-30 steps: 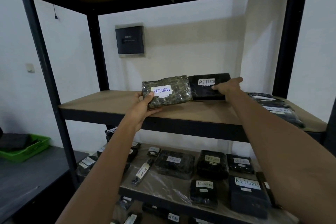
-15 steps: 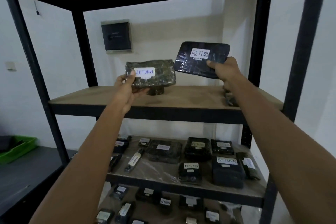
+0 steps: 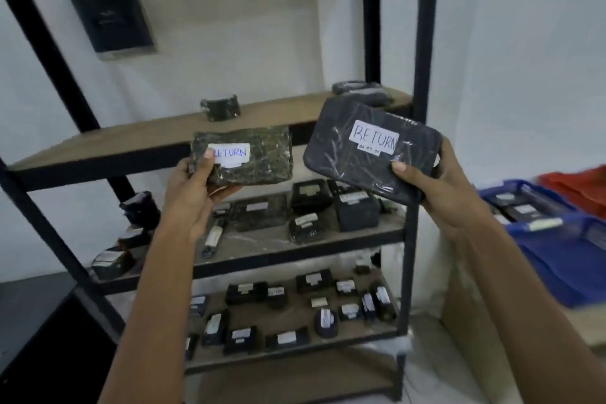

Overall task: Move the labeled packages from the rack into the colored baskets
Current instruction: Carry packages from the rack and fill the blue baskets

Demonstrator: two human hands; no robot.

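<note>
— Two packages are in your hands now, both marked RETURN. Your left hand grips the mottled package, with the thumb on its label. Your right hand pinches the black package at its lower edge, with the thumb on the front.

— Where do I bring them?

— To the baskets at your right, I think. A blue basket is near, and a red basket is behind it. I cannot read which colour belongs to RETURN, so check this before you let go. Keep the labels facing you. Pass the black one around the rack post without touching it. The wrap looks slippery, so hold firmly.

— What is different from half a second ago?

— Then both packages were raised above the upper shelf. Now they are lower, in front of its edge and off the rack. Your view has also turned to the right, so the baskets appear.
</note>
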